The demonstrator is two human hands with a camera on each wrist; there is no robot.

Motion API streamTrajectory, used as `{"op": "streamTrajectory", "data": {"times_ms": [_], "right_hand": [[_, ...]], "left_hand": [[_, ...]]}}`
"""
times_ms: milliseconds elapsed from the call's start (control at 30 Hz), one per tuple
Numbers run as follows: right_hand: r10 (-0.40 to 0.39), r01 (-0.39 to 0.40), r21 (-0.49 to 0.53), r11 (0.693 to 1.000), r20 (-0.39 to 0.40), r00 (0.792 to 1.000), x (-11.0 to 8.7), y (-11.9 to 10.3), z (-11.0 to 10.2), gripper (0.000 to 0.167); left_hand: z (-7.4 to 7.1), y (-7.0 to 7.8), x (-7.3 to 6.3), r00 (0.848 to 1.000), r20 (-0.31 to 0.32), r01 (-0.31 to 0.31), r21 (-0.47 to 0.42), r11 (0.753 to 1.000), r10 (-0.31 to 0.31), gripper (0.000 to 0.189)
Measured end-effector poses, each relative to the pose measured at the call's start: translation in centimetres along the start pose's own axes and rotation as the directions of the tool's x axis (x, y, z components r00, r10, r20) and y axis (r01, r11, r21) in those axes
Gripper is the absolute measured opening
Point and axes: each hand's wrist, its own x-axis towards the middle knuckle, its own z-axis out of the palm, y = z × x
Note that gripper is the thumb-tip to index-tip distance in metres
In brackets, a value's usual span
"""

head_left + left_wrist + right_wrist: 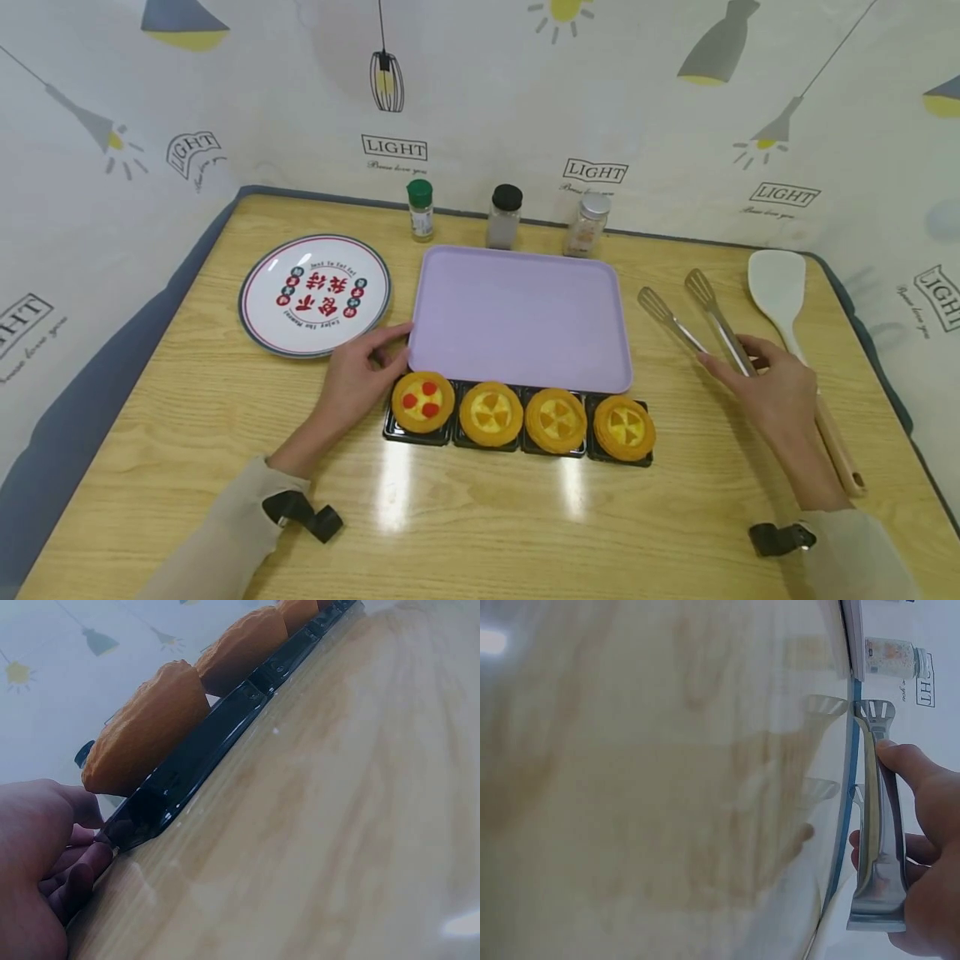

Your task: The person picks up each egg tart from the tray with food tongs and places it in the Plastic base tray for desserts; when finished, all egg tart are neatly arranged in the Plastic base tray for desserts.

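A lilac tray [521, 321] lies mid-table, with a row of egg tarts in black plastic holders along its front edge. My left hand [363, 367] is at the tray's lower left corner, its loosely bent fingers at the rim. It is right beside the leftmost tart [423, 402], which has red pieces on top; that tart's black holder [176, 769] is close to the fingertips in the left wrist view. On the right, my right hand [772, 392] holds metal tongs [723, 321], their slotted ends spread apart and pointing away. The right wrist view shows the thumb along the tongs [881, 825].
A white plate [262, 300] with red lettering lies left of the tray. Behind the tray stand a green-capped bottle [422, 221], a black-capped jar [503, 227] and a silver-capped jar [585, 233]. A white spatula [777, 287] with a wooden handle lies beside the right hand.
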Motion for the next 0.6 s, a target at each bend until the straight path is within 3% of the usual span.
{"op": "streamTrajectory", "data": {"times_ms": [300,600], "right_hand": [[0.019,-0.018,0.021,1.0,-0.039,0.999,0.12,0.52,0.61,0.064],[0.068,-0.067,0.048,0.997,-0.019,0.998,-0.1,0.84,1.02,0.068]], "left_hand": [[-0.05,-0.05,0.01,1.0,-0.001,-0.011,-0.001,1.0,0.011,0.034],[-0.03,-0.25,-0.07,1.0,0.004,-0.005,-0.016,1.0,0.005,0.034]]}}
